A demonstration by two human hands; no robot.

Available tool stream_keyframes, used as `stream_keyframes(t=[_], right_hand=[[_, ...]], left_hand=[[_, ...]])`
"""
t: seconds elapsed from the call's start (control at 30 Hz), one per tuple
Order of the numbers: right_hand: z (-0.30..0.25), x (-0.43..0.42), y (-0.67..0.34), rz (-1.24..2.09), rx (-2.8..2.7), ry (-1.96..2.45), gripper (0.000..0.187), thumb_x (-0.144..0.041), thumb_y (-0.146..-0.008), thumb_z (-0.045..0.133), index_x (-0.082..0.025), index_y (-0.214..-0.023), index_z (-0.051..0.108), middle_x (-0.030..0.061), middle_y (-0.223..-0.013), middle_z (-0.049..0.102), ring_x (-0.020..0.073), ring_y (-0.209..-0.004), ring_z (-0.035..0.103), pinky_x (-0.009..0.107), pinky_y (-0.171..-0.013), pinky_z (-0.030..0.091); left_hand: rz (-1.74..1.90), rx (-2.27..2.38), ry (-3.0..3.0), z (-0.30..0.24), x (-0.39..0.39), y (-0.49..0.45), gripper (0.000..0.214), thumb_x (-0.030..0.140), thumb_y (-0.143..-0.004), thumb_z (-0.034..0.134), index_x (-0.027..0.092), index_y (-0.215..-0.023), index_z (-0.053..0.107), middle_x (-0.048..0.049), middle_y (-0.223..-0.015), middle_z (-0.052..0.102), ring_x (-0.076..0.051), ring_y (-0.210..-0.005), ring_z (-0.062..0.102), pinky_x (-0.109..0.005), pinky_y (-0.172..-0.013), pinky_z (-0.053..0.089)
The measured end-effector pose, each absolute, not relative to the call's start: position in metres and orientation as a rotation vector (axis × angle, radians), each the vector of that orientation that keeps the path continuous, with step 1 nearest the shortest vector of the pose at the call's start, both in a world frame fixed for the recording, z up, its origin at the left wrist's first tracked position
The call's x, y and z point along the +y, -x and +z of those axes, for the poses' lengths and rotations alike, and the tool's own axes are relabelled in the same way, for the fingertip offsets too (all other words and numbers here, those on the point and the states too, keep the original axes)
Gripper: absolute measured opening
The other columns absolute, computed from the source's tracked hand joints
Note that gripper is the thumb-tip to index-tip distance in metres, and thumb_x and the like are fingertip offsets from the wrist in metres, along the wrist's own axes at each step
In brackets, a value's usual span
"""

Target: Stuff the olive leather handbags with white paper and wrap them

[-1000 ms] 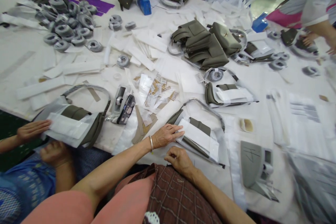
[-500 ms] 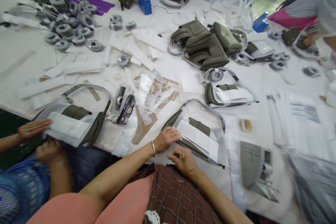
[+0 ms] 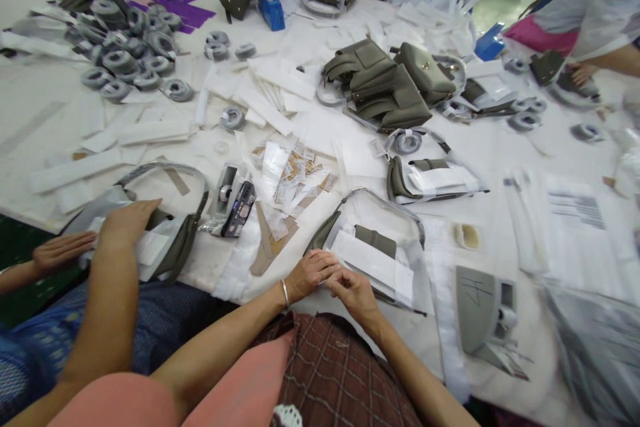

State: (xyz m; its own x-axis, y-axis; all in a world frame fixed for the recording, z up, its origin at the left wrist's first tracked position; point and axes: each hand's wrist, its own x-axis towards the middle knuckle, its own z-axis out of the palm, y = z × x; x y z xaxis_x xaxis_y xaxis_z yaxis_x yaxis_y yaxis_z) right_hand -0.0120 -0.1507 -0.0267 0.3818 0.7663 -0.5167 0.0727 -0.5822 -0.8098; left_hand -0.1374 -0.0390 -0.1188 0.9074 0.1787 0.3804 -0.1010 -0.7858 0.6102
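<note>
An olive handbag (image 3: 373, 239) lies flat near the table's front edge, wrapped in white paper (image 3: 373, 261), its covered handle (image 3: 385, 199) arching above it. My left hand (image 3: 310, 273), with a bracelet on the wrist, is curled at the paper's near left corner. My right hand (image 3: 356, 292) lies beside it, fingertips meeting those of the left, pinched on the same paper edge. What exactly sits between the fingers is hidden.
A co-worker's hands (image 3: 127, 220) press on another wrapped bag (image 3: 173, 243) at the left. Tape dispensers (image 3: 235, 199) lie between the bags, a grey one (image 3: 483, 307) at right. Piled olive bags (image 3: 385, 83), rolled grey straps (image 3: 125, 53) and paper strips fill the table. Another person (image 3: 590, 13) works far right.
My left hand went from flat on the paper to curled at its corner, and my right hand moved up to meet it. The co-worker's near hand rose onto their bag.
</note>
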Motion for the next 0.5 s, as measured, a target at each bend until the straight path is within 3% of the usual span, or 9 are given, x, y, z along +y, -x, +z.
stream_keyframes(t=[0.5], right_hand=[[-0.011, -0.165, 0.031, 1.456, -0.701, 1.974, 0.019, -0.032, -0.075, 0.062, -0.02, -0.062, 0.057, -0.0034, -0.052, 0.058, 0.0114, -0.05, 0.05, 0.024, -0.054, 0.038]], left_hand=[[0.479, 0.108, -2.352, -0.124, -0.037, 0.128, 0.022, 0.021, -0.099, 0.048, 0.021, -0.115, 0.062, -0.0052, -0.106, 0.068, -0.017, -0.105, 0.056, -0.034, -0.096, 0.039]])
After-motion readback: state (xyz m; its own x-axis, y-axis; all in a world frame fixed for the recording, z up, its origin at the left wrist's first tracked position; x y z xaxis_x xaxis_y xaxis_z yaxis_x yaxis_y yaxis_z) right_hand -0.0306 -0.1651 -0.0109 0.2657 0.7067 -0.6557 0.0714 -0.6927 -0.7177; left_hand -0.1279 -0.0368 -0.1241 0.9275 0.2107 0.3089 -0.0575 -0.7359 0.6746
